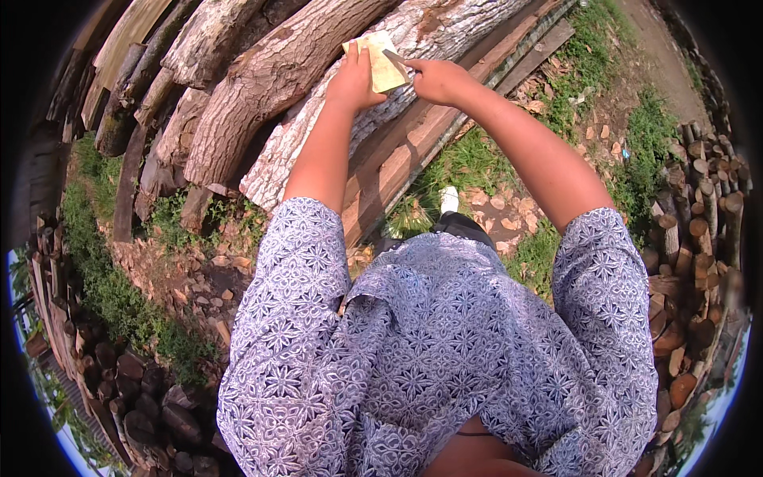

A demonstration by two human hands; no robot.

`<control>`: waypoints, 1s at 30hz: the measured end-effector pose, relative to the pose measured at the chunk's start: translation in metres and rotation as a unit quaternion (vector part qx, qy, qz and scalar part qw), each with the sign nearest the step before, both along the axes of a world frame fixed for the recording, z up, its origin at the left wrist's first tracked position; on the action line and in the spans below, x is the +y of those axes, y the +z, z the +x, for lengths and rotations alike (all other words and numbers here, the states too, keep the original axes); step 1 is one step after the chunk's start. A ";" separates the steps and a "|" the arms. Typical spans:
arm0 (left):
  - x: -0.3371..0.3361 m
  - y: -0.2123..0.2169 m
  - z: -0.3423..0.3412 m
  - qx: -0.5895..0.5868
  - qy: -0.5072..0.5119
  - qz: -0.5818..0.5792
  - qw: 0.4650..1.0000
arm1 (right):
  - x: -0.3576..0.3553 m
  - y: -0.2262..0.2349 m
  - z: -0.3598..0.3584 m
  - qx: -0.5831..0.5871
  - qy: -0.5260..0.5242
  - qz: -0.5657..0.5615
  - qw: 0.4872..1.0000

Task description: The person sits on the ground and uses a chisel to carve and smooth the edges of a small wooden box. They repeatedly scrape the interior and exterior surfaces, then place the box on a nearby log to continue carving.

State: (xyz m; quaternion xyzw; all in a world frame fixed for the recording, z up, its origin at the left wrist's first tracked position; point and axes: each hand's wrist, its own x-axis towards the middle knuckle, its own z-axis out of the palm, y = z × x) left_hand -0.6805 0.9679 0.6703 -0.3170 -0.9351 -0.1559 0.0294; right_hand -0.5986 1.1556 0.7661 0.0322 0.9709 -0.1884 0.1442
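My left hand [351, 81] holds a flat, pale yellow rectangular piece [385, 75] against the bark of a light-coloured log [298, 151]. Its fingers lie over the left side of the piece, and the thumb is by the lower edge. Whether the piece is thin wood or stiff sheet I cannot tell. From the right, my right hand [439, 83] is closed round a small knife [393, 57], with the forefinger stretched along it. The dark blade points left and lies over the upper right part of the piece. Most of the handle is hidden in the hand.
Thick brown logs [262, 83] lie side by side at the upper left. Long sawn beams [401, 167] run along the near side of the light log. Stacked cut wood [699, 215] stands at the right, with grass [473, 163] and wood chips underfoot.
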 end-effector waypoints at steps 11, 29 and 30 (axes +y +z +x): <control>-0.005 -0.014 0.001 0.031 0.010 0.094 0.995 | -0.014 0.014 -0.019 -0.041 0.010 0.036 0.998; 0.016 -0.044 0.008 0.122 0.124 0.057 0.983 | 0.000 -0.011 -0.022 0.046 0.015 0.001 0.999; 0.017 -0.043 0.009 0.122 0.129 0.044 0.983 | -0.002 -0.008 -0.023 0.043 0.016 0.002 0.999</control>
